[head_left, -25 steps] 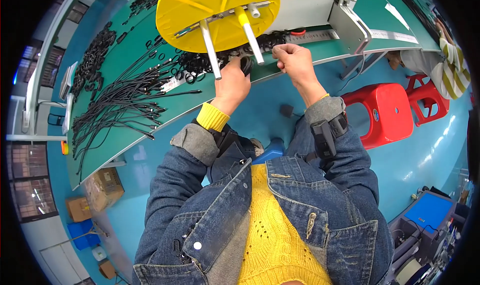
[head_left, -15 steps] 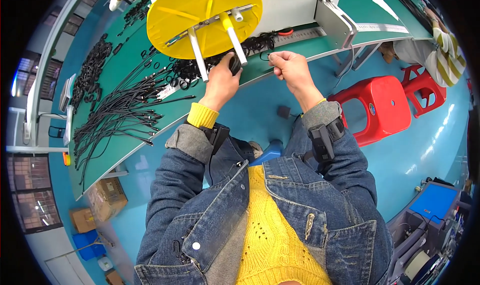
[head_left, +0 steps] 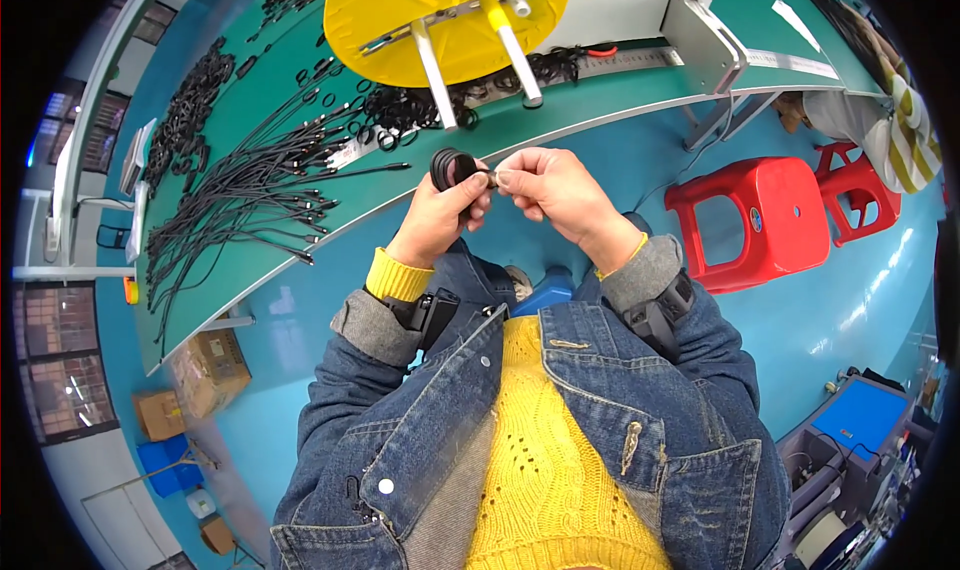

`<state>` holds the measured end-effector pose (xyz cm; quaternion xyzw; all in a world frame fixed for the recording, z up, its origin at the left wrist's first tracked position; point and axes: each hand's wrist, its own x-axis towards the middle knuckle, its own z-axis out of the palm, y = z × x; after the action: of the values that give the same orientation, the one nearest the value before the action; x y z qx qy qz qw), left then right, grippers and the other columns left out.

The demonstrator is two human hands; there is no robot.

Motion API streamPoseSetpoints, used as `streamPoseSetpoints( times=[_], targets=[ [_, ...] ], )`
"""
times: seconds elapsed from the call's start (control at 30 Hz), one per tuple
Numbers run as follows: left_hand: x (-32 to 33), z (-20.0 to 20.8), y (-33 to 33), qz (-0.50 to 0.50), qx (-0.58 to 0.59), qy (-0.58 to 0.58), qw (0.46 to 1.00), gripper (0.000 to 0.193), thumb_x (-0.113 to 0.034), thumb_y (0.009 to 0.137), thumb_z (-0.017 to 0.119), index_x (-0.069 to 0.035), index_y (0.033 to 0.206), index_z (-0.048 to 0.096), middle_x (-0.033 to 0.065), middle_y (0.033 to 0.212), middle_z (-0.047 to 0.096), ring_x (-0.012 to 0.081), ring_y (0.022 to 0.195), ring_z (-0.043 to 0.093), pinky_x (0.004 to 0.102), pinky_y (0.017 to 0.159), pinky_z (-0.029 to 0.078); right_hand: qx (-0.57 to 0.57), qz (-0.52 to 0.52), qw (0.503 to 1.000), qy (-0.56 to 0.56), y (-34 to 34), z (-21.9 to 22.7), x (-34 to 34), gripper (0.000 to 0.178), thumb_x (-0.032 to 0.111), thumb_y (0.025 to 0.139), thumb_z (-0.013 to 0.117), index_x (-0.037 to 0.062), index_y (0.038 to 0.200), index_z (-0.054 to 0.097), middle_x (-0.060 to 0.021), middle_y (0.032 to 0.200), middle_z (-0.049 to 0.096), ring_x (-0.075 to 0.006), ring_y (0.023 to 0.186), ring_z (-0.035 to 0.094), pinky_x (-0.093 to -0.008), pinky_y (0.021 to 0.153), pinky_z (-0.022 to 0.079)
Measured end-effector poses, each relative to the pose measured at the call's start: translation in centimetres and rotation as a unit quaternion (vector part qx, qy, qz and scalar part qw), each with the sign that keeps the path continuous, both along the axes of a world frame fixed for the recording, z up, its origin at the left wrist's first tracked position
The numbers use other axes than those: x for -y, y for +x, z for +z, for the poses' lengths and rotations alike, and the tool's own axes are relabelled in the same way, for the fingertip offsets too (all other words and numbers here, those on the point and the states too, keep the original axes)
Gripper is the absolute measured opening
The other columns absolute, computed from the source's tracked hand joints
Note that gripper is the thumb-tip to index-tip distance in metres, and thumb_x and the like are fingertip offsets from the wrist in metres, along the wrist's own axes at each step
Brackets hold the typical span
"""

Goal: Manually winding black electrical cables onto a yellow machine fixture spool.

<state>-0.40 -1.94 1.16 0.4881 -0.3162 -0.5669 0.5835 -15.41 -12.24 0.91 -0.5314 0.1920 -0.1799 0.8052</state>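
My left hand (head_left: 436, 215) is closed around a black cable wound into a tight coil (head_left: 450, 168), which sticks up above the thumb and fingers. Fingertips of my right hand (head_left: 565, 195) are pinched together right beside the coil, meeting the left fingertips. What sits between them is small and mostly covered. Both hands are held in front of the near edge of the green table (head_left: 400, 192). Beyond them a tilted yellow disc (head_left: 450, 25) carries two pale posts (head_left: 432, 75) pointing toward me.
Straight black cables (head_left: 250, 195) lie fanned out on the table's left, with a heap of coiled cables (head_left: 190, 110) behind. Black rings (head_left: 390, 110) are strewn below the disc. A metal ruler (head_left: 640, 60) lies by the machine bracket (head_left: 705, 45). Red stools (head_left: 770, 220) stand right.
Both hands have come back from the table edge toward my body and closed in on each other. The coil moved with my left hand and shows more fully. My view has shifted slightly.
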Motion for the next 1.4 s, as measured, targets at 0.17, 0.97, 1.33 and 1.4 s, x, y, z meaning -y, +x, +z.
streamPoseSetpoints(
  times=[0.17,0.97,1.33,1.4],
  targets=[
    [-1.8,-0.5,1.0,-0.009,0.007,-0.005,1.000,0.015,-0.017,0.086,0.058,-0.004,0.090,0.052,0.0013,0.067,0.050,0.0085,0.056,0.046,0.0204,0.045,0.038,0.163,0.076,0.984,0.006,-1.8,0.0,-3.8,0.011,0.013,0.085,0.058,0.0024,0.083,0.060,-0.0014,0.080,0.060,-0.0048,0.063,0.051,-0.0202,0.054,0.045],
    [-3.3,-0.3,-3.4,-0.039,0.355,-0.015,0.934,0.027,-0.003,0.071,0.065,-0.003,0.095,0.056,-0.0011,0.068,0.051,0.0037,0.062,0.048,0.0194,0.053,0.038,-0.025,0.093,0.858,-0.504,-0.8,0.5,-2.0,0.040,0.007,0.072,0.065,0.0006,0.106,0.046,-0.0149,0.079,0.060,-0.0250,0.077,0.062,-0.0342,0.054,0.048],
    [-3.8,-0.5,-3.2,0.015,0.413,-0.014,0.910,0.037,-0.006,0.067,0.070,-0.003,0.101,0.054,0.0085,0.079,0.061,0.0167,0.074,0.061,0.0299,0.064,0.048,-0.102,-0.006,0.907,-0.409,-1.0,3.1,-3.3,0.026,0.022,0.078,0.061,0.0022,0.092,0.050,-0.0133,0.067,0.057,-0.0277,0.054,0.058,-0.0356,0.048,0.045],
    [-3.7,-0.6,-3.3,0.034,0.449,-0.051,0.892,0.038,-0.006,0.067,0.069,-0.003,0.101,0.053,0.0132,0.081,0.062,0.0241,0.076,0.064,0.0326,0.064,0.049,-0.072,-0.025,0.812,-0.578,-0.1,3.7,-4.2,0.026,0.023,0.079,0.061,0.0023,0.090,0.050,-0.0135,0.066,0.057,-0.0286,0.051,0.057,-0.0358,0.047,0.045]
  ],
)
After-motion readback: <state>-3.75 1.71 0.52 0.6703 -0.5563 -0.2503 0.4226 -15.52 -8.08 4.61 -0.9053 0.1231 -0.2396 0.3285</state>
